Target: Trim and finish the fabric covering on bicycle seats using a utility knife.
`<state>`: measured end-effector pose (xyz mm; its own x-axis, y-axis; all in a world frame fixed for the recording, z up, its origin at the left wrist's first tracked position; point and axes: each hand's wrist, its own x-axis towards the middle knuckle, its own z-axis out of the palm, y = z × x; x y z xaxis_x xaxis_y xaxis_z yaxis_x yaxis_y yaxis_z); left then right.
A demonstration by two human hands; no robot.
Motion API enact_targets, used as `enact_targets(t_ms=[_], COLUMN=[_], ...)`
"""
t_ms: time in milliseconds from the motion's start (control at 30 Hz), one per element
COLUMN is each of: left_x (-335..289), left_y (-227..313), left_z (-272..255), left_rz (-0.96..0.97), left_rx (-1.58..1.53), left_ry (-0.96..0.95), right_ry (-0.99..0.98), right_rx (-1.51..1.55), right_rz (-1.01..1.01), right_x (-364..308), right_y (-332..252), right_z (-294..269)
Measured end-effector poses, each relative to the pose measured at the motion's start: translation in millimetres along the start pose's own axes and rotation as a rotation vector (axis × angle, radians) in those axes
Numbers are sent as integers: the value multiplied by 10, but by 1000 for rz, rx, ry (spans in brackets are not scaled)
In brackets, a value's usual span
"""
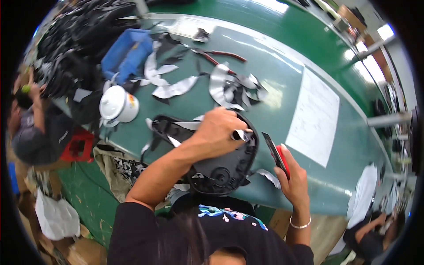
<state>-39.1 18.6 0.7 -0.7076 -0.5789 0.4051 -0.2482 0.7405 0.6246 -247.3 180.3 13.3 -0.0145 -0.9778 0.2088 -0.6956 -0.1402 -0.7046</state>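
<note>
A black moulded plastic shell lies at the near edge of the green table. My left hand rests on top of the shell, its fingers pinching a small strip of white backing paper. To the right, my right hand is raised beside the shell and is closed on a red-handled blade tool, its dark blade pointing up and left. A bracelet circles my right wrist.
Peeled white strips and black scraps litter the table behind the shell. A white cup-like container, a blue bin, red-handled pliers and a white paper sheet also lie there. Other people sit at left and lower right.
</note>
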Motion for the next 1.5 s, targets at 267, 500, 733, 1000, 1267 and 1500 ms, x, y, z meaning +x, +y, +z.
enact_targets(t_ms=[267,500,733,1000,1267,1500], left_x=[16,-17,150,163,-365,-728], left_y=[97,9,143,-449,10,153], left_z=[116,-111,-224,-127,-232,-692], left_rz=[-26,-568,-50,-255,-774,-94], left_rx=[-5,-1338,-221,-24,-1422,-852], left_ry=[-28,516,336,608,617,392], right_ry=[-175,-145,-53,-226,-365,-517], right_rx=[-230,-355,-441,-717,-700,-632], right_rz=[-72,113,149,268,-73,-226], right_x=[89,-358,11,55,738,840], right_y=[-13,-389,-398,-619,-188,-245], right_z=[-60,306,249,198,-350,-397])
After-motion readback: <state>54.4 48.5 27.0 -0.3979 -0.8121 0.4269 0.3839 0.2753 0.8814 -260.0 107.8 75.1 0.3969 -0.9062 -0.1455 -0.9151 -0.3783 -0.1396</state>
